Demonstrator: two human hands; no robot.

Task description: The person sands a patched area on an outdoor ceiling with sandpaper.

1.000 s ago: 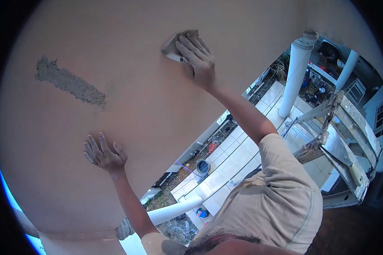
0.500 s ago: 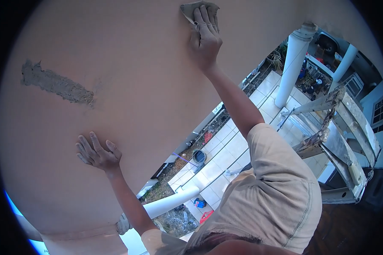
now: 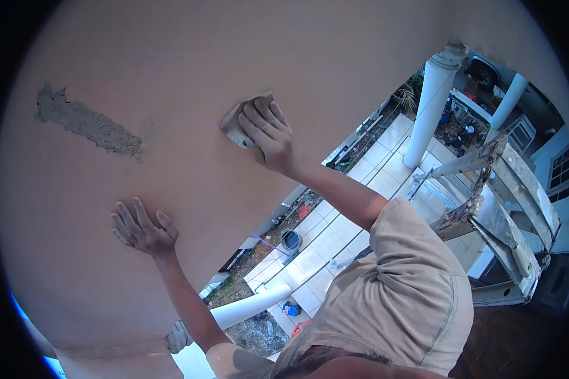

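My right hand [image 3: 269, 134] presses a folded piece of sandpaper [image 3: 237, 121] flat against the smooth, tan plastered surface [image 3: 189, 57]. Its fingers lie over the sheet, and the thumb is mostly hidden. Lower and to the left, my left hand [image 3: 146, 230] rests on the same surface with fingers spread, holding nothing. Above it runs a rough grey patch of filler [image 3: 88, 125], which neither hand touches.
A worn ladder [image 3: 506, 215] with a broken-looking top stands at the right. Far below are a tiled floor [image 3: 322, 227], a dark bucket [image 3: 291, 239], a blue container [image 3: 291, 309] and white columns [image 3: 431, 107]. A window [image 3: 561, 170] shows at the far right.
My right hand has slid the sandpaper down and to the left across the surface, closer to the grey patch. The left hand has stayed in place.
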